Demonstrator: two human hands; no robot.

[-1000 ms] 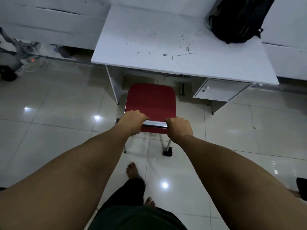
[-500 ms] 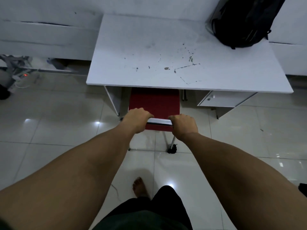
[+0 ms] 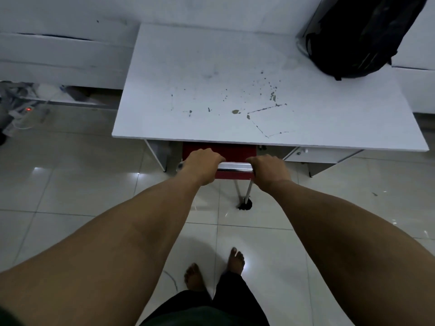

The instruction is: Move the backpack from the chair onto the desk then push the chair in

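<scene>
Glossy pale floor tiles (light glints) meet white wall panels.

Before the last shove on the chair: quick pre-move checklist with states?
1. Backpack on the desk, off the chair: ok, it sits at the far right corner.
2. Left hand closed on the chair's chrome top rail: ok.
3. Right hand closed on the same rail: ok.
4. Red chair lined up with the gap between the desk leg and the drawer unit: ok, the seat is already mostly under the top.
5. Room left under the desk for the seat: cannot tell, hidden by the top.
6. Bare feet clear of the chair leg: ok.
</scene>
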